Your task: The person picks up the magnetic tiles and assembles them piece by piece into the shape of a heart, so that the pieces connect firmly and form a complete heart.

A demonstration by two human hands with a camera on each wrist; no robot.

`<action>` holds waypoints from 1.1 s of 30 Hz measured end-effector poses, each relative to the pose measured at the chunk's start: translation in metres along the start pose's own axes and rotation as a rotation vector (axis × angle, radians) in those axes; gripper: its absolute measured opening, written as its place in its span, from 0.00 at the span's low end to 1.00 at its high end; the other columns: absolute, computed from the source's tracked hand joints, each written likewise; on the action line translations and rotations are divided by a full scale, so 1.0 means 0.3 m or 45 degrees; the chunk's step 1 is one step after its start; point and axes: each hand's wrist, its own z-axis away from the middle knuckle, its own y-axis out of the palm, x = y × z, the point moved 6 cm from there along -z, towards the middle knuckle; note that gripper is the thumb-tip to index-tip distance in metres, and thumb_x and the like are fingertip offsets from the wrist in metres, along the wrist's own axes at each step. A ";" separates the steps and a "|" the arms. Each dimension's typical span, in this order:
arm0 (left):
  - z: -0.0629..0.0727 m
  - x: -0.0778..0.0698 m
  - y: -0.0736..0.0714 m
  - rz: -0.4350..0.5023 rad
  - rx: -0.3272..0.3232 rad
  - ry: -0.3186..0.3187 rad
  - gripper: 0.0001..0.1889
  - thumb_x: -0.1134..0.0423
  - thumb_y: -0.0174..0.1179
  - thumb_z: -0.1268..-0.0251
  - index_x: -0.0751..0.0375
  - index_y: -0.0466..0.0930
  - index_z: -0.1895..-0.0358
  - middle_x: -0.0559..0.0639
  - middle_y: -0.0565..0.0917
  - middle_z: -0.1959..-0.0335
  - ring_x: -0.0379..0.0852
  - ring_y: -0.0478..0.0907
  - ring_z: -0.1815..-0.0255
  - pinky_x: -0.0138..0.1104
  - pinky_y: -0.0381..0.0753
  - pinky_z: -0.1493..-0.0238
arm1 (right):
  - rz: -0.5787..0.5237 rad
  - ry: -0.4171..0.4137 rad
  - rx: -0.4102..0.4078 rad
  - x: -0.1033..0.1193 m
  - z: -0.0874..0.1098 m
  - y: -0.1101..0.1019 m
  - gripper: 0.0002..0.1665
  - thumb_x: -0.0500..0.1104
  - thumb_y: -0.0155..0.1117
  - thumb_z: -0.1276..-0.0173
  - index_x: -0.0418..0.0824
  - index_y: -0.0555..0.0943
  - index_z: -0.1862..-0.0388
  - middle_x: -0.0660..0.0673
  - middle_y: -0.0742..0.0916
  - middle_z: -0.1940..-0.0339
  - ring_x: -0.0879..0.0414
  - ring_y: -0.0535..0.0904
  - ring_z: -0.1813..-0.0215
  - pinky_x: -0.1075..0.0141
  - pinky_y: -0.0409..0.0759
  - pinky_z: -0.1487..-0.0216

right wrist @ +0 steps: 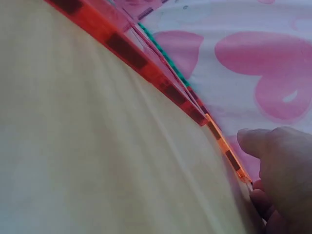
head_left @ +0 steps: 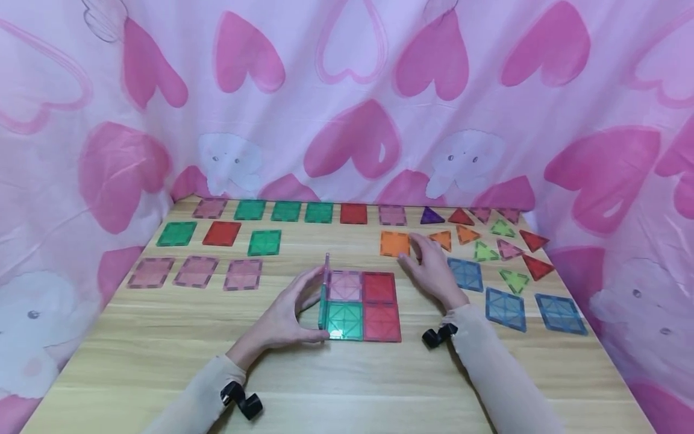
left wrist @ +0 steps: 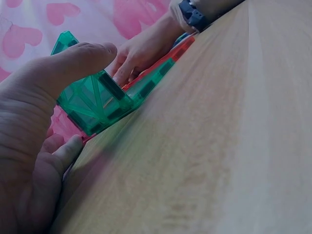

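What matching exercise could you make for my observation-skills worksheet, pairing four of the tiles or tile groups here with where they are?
Things:
1. Orange square
2. Upright green tile
3. Purple triangle
4. Row of three pink squares

Places:
A. between a pink square and a red triangle
B. to the left of the left hand
C. at the fingertips of the right hand
D. in the left hand

Right pairs: 1-C, 2-D, 3-A, 4-B
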 end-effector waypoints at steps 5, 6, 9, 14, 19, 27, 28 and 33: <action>-0.005 0.005 0.003 0.006 0.014 -0.013 0.69 0.66 0.89 0.49 0.50 0.49 0.08 0.53 0.55 0.07 0.55 0.53 0.08 0.43 0.67 0.17 | 0.024 0.001 0.032 0.008 -0.042 0.010 0.45 0.54 0.68 0.15 0.37 0.63 0.10 0.32 0.72 0.15 0.32 0.61 0.14 0.32 0.65 0.18; -0.006 0.008 0.004 0.006 0.019 -0.017 0.69 0.66 0.89 0.48 0.50 0.48 0.08 0.53 0.55 0.07 0.55 0.53 0.08 0.43 0.67 0.17 | 0.012 0.012 0.042 0.007 -0.047 0.011 0.46 0.53 0.69 0.16 0.38 0.63 0.10 0.31 0.72 0.16 0.32 0.62 0.15 0.31 0.66 0.19; -0.008 0.010 0.006 0.018 0.024 -0.021 0.69 0.67 0.89 0.48 0.52 0.47 0.07 0.54 0.54 0.07 0.56 0.52 0.07 0.42 0.67 0.17 | -0.075 0.051 0.070 0.002 -0.053 0.010 0.49 0.49 0.75 0.20 0.41 0.63 0.09 0.32 0.73 0.24 0.34 0.70 0.27 0.34 0.75 0.28; -0.001 0.002 0.000 0.040 0.018 -0.028 0.70 0.70 0.89 0.49 0.53 0.48 0.07 0.56 0.55 0.07 0.57 0.53 0.08 0.40 0.68 0.17 | -0.271 0.055 0.000 -0.001 -0.059 0.012 0.53 0.40 0.82 0.27 0.48 0.65 0.09 0.39 0.71 0.43 0.45 0.73 0.51 0.54 0.78 0.50; -0.002 0.002 -0.006 0.025 0.018 -0.042 0.71 0.69 0.90 0.50 0.52 0.48 0.07 0.49 0.55 0.07 0.52 0.53 0.08 0.38 0.68 0.17 | -0.450 -0.032 -0.098 0.024 -0.056 0.024 0.36 0.39 0.79 0.25 0.48 0.79 0.21 0.42 0.82 0.54 0.49 0.77 0.58 0.65 0.77 0.57; -0.002 0.001 -0.007 0.018 0.015 -0.040 0.71 0.69 0.90 0.51 0.54 0.47 0.07 0.49 0.55 0.07 0.51 0.53 0.08 0.39 0.67 0.17 | -0.587 -0.172 0.089 0.138 -0.057 0.111 0.18 0.41 0.74 0.20 0.43 0.88 0.34 0.43 0.94 0.43 0.49 0.90 0.44 0.68 0.87 0.44; -0.003 0.002 -0.007 0.021 0.016 -0.042 0.71 0.69 0.90 0.51 0.54 0.47 0.07 0.48 0.55 0.07 0.51 0.53 0.08 0.39 0.67 0.17 | -0.578 -0.175 0.113 0.153 -0.053 0.122 0.18 0.42 0.75 0.20 0.43 0.89 0.35 0.44 0.94 0.43 0.50 0.90 0.43 0.65 0.88 0.42; -0.005 0.001 -0.004 0.048 0.033 -0.036 0.70 0.69 0.89 0.49 0.58 0.45 0.07 0.49 0.55 0.07 0.54 0.54 0.08 0.41 0.67 0.16 | -0.486 -0.203 0.169 0.198 -0.040 0.162 0.17 0.47 0.77 0.22 0.46 0.92 0.38 0.48 0.94 0.43 0.52 0.90 0.41 0.53 0.88 0.35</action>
